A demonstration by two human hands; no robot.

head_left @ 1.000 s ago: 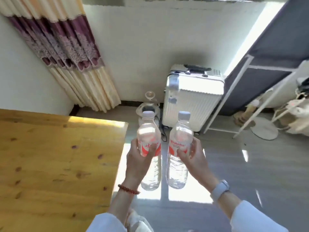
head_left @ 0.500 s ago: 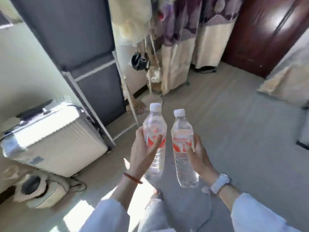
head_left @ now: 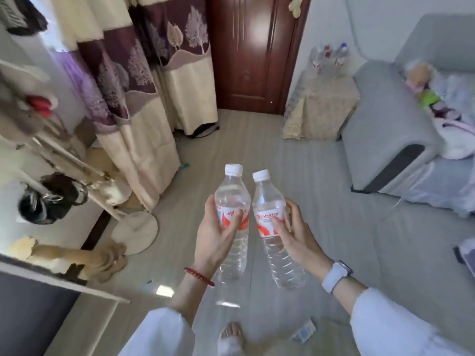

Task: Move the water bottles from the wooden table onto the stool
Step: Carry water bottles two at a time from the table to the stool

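We hold two clear plastic water bottles upright above the floor (head_left: pixel 295 155), side by side and nearly touching. Our left hand (head_left: pixel 218 235) wraps around the left bottle (head_left: pixel 232 201), our right hand (head_left: pixel 293 232) around the right bottle (head_left: pixel 270 201). Both hold clear water, with white caps and red-and-white labels; the right one reads "Wahaha".

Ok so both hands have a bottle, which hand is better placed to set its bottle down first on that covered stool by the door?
Probably the right hand. Its bottle is on the side nearer the cloth-covered stool, which stands ahead and to the right. The left hand, gripping the other bottle, would have to cross over.
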